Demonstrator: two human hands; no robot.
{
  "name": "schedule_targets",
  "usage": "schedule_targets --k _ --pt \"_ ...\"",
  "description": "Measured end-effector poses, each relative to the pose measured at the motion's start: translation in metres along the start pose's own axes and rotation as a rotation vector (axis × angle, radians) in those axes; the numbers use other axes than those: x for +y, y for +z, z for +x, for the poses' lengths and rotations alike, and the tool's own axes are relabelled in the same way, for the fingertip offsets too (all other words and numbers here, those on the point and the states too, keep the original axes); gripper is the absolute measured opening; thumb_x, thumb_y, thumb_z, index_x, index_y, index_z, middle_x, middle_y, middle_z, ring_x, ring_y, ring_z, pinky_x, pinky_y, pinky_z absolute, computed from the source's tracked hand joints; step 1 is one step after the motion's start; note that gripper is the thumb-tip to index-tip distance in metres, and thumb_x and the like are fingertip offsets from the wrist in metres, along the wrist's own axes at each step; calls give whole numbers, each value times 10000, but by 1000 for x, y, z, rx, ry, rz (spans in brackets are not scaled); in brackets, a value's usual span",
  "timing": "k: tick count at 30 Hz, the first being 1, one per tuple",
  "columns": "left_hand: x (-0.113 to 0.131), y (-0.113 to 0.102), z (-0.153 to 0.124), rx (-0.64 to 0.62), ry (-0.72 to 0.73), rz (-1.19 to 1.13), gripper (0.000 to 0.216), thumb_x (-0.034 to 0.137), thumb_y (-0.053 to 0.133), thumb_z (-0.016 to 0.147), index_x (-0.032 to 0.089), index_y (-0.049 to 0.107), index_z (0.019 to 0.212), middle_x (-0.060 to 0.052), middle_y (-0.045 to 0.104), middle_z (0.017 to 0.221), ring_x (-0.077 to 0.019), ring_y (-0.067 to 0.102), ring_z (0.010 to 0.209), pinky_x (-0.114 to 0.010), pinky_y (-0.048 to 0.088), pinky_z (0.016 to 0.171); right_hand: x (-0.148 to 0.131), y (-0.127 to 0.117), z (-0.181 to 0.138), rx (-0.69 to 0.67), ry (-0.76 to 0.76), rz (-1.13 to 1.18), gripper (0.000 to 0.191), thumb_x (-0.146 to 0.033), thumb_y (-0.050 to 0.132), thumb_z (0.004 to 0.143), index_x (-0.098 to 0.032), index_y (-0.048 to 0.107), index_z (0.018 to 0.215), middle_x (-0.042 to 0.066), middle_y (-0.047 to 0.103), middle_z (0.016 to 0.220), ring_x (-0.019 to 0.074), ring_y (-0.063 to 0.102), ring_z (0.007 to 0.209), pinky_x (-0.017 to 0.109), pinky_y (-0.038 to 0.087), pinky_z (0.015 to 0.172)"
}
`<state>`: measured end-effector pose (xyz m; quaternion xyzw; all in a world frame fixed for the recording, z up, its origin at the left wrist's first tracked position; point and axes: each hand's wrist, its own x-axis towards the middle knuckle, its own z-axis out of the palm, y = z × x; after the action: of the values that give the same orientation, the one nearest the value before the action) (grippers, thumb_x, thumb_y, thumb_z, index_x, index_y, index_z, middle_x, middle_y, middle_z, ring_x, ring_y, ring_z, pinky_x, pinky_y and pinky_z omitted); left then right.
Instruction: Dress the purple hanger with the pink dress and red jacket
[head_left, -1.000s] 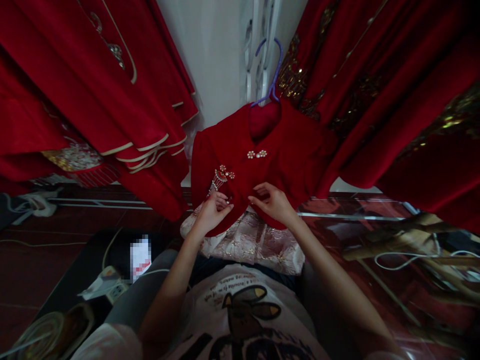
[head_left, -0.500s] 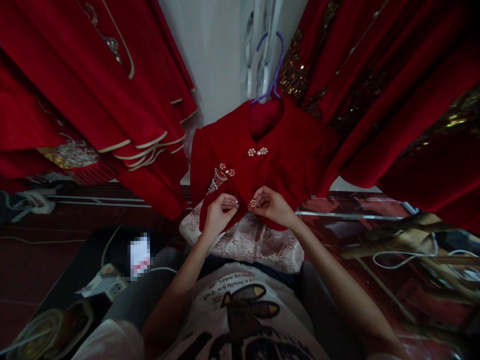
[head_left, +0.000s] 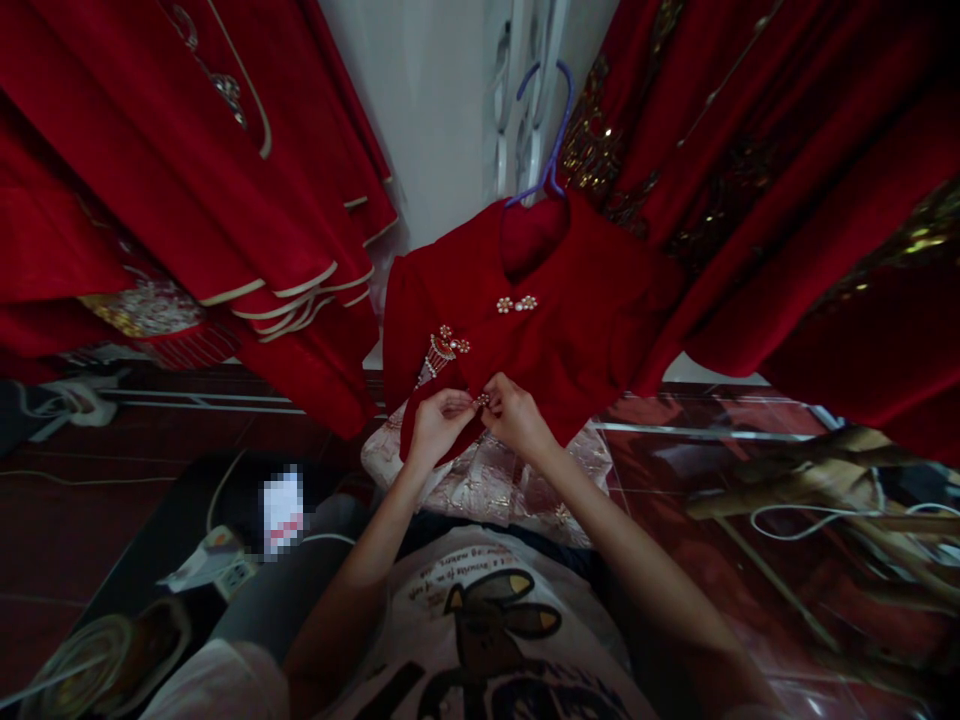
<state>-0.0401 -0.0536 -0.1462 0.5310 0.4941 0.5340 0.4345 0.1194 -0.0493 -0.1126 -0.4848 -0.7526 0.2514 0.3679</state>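
A red jacket [head_left: 585, 270] hangs in front of me on a purple hanger [head_left: 559, 150]. Its lower front edges meet between my hands. My right hand [head_left: 519, 415] pinches a small beaded flower clasp [head_left: 481, 400] on one edge. Opposite it, my left hand [head_left: 442, 425] grips the other front edge with thumb and fingertips, which touch or nearly touch the clasp. Higher on the chest sits a fastened pair of beaded flowers [head_left: 517, 304]. A fan-shaped beaded ornament with tassels [head_left: 442, 347] lies left of centre. Fingers partly cover the clasp.
Red garments with pale trim [head_left: 300, 220] hang at left, and sequinned red ones [head_left: 795, 230] at right. A pale brocade skirt [head_left: 517, 485] lies across my lap. A power strip [head_left: 232, 570] and a drink cup [head_left: 97, 660] stand at left; wooden pieces [head_left: 795, 480] at right.
My right hand has moved left with the beaded clasp, up to my left hand. The gap between the two front edges has closed; my left hand stays nearly in place.
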Motion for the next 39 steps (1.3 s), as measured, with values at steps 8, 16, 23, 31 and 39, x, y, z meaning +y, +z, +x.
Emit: schedule_targets --k 8,16,23,31,39 --pt "3 -3 0 -4 -24 -27 168 191 735 632 135 711 789 -46 744 785 -134 696 711 -267 567 755 9 -3 5 -1 53 170 99 -192 657 805 -188 580 866 29 697 803 136 680 728 243 543 683" --pt "5 -14 7 -73 1 70 180 234 750 660 152 747 820 -60 769 832 -177 724 754 -317 583 799 5 1 3 83 54 160 34 -185 649 812 -190 624 835 26 717 809 136 687 718 231 534 678" --pt "4 -23 12 -228 44 160 161 249 722 718 158 718 851 -58 753 868 -160 707 803 -292 561 801 6 4 4 67 70 113 28 -166 634 808 -178 637 834 26 714 797 128 675 703 223 522 671" --pt "10 -33 9 62 118 151 194 198 640 756 168 660 947 -29 694 834 -112 656 733 -222 524 681 -13 -57 4 22 51 52 85 -236 630 840 -192 689 883 37 732 867 139 679 719 253 537 673" --pt "19 -25 0 -99 168 286 137 295 700 796 187 688 880 -41 716 904 -133 666 779 -244 541 718 -11 -79 5 54 100 120 131 -286 625 845 -175 691 868 53 728 823 143 677 693 262 538 649"
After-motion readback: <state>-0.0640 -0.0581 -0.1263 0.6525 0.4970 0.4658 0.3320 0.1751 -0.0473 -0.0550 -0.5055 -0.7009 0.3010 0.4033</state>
